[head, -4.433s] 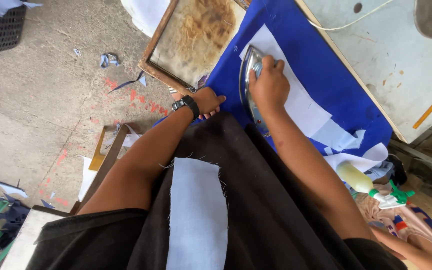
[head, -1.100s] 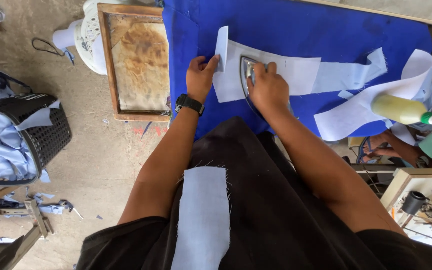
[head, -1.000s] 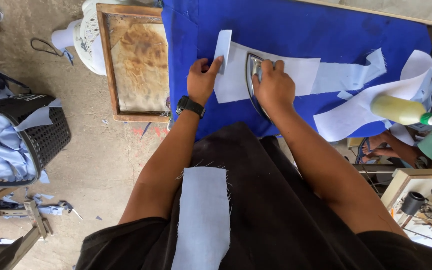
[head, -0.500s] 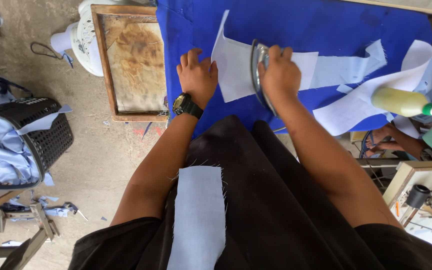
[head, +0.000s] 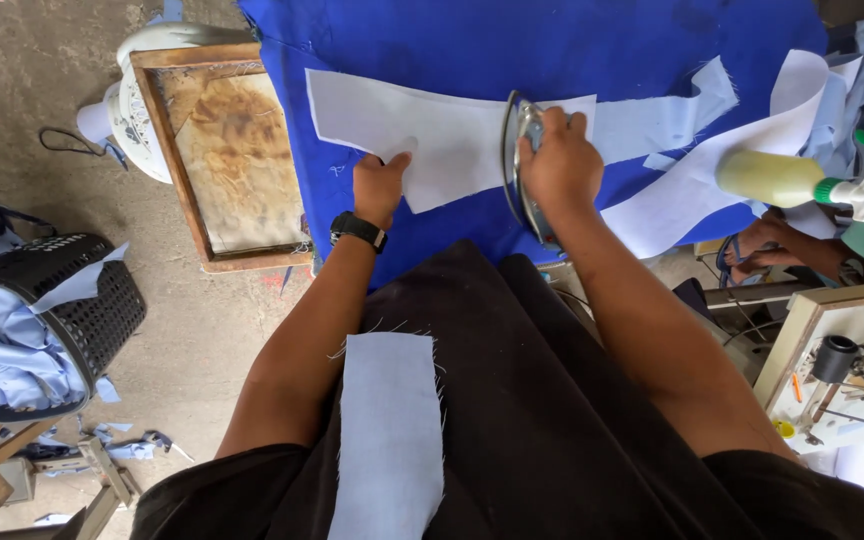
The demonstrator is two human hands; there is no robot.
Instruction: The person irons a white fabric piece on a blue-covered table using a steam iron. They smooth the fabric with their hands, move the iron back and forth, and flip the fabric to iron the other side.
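My right hand (head: pixel 557 165) grips the handle of a metal clothes iron (head: pixel 520 150) standing on a white fabric strip (head: pixel 422 135). The strip lies flat on the blue ironing cloth (head: pixel 512 40). My left hand (head: pixel 379 185), with a black watch on the wrist, presses its fingertips on the strip's near edge, left of the iron. A pale blue fabric piece (head: pixel 387 430) rests on my black shirt.
A scorched wooden-framed board (head: pixel 227 150) sits left of the cloth on a white stool. A yellow spray bottle (head: pixel 802 180) with green trigger is at right, above more white and blue strips (head: pixel 742 130). A black basket (head: pixel 42 330) holds blue fabric. Another person's hand (head: pixel 767 235) is at right.
The strip's left end, folded up a second ago, now lies unfolded and flat. My left hand slid from its end to its near edge. The iron moved slightly right.
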